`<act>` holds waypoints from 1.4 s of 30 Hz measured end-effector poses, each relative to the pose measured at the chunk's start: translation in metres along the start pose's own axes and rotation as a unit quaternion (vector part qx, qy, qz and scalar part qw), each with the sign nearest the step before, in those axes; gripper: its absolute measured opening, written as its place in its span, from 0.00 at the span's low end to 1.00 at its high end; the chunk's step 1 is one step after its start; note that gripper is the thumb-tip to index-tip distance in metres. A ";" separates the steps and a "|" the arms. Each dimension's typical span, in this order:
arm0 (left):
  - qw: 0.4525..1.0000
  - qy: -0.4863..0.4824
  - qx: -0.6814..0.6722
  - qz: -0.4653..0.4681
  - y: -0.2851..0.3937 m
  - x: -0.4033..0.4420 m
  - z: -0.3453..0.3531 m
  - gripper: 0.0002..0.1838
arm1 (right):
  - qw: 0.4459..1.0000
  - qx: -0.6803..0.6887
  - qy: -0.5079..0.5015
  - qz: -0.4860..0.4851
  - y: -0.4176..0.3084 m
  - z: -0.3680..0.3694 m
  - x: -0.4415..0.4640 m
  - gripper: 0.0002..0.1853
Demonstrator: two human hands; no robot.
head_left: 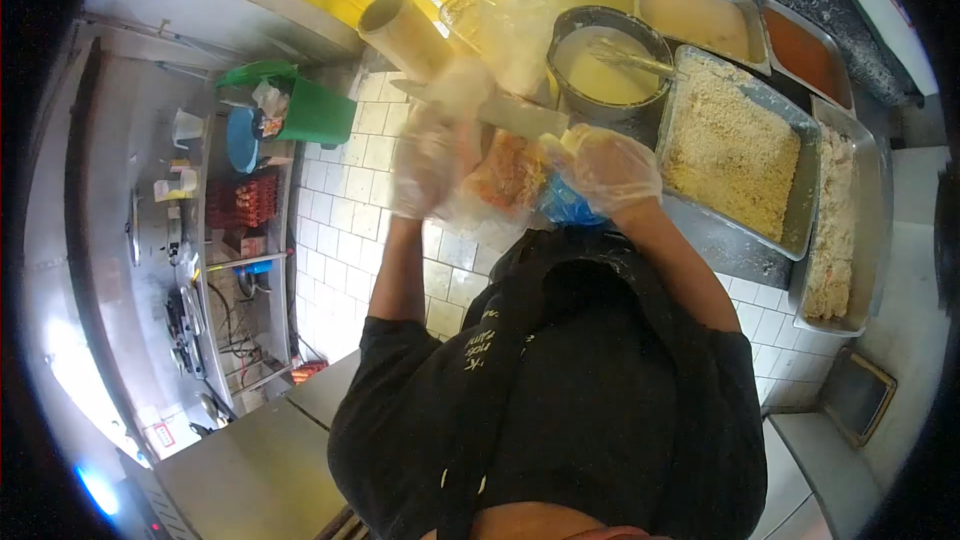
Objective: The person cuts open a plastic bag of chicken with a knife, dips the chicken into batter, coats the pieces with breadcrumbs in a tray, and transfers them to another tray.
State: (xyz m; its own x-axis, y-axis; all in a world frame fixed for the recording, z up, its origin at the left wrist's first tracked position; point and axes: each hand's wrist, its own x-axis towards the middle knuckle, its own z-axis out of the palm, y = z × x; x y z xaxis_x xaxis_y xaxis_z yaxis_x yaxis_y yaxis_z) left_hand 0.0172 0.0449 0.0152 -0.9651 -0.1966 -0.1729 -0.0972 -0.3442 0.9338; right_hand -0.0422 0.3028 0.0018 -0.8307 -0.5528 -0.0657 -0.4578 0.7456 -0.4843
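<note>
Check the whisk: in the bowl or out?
In: the whisk has its wire end inside the bowl, at the pale liquid, handle reaching the rim at picture right. Cannot tell how deep it dips.

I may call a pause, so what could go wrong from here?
The broad blade spans the gap between the gloved left hand and right hand; a slip could nick a finger or thin glove.

Loose blue plastic bunches beside the reddish food, so it might snag on the blade.

The whisk leans over the rim of the batter bowl; a bump could flick batter into the crumb tray.
</note>
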 end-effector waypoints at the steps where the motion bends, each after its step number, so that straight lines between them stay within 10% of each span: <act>1: 0.999 0.008 0.016 0.047 0.015 0.000 -0.001 0.15 | 1.000 0.002 0.002 0.024 0.000 0.001 0.003 0.36; 4: 0.995 -0.015 -0.081 0.054 0.009 0.003 -0.025 0.15 | 0.998 0.012 -0.018 0.062 0.001 -0.007 -0.006 0.37; 7: 0.968 0.040 0.234 0.086 -0.031 -0.002 -0.033 0.17 | 0.995 0.017 -0.025 0.091 0.022 0.003 -0.028 0.37; 24: 0.989 0.032 0.121 0.077 -0.006 0.000 -0.018 0.21 | 0.953 -0.056 -0.058 0.292 0.122 0.035 -0.174 0.28; 27: 0.995 0.066 0.049 0.055 -0.009 0.006 -0.004 0.21 | 0.964 -0.004 0.063 0.257 0.133 0.063 -0.170 0.24; 30: 0.994 0.010 0.068 0.088 -0.020 0.016 -0.008 0.22 | 0.962 -0.250 0.106 0.044 0.135 0.077 -0.158 0.16; 31: 0.994 0.007 0.067 0.090 -0.021 0.021 -0.006 0.22 | 0.988 -0.109 0.080 0.075 0.109 0.042 -0.139 0.14; 34: 0.888 0.014 0.419 0.190 -0.034 0.027 0.015 0.22 | 0.939 -0.173 0.275 -0.115 0.111 0.073 -0.103 0.14; 36: 0.811 0.054 0.488 0.317 -0.046 0.031 0.034 0.20 | 0.945 -0.018 0.275 -0.177 0.082 0.067 -0.056 0.17; 39: 0.880 0.043 0.381 0.279 -0.071 0.039 0.032 0.20 | 0.945 0.252 0.103 -0.180 -0.001 -0.003 -0.022 0.25; 42: 0.891 0.025 0.338 0.300 -0.054 0.023 0.051 0.24 | 0.963 0.159 0.122 -0.179 -0.015 0.010 0.008 0.25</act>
State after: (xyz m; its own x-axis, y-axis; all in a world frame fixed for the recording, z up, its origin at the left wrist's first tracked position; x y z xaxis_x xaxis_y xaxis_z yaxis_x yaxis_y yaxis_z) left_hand -0.0116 0.1058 -0.0236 -0.8819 -0.2053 0.4243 0.2932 0.4659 0.8348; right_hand -0.0390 0.2837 0.0000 -0.7053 -0.6202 0.3434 -0.6411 0.3511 -0.6825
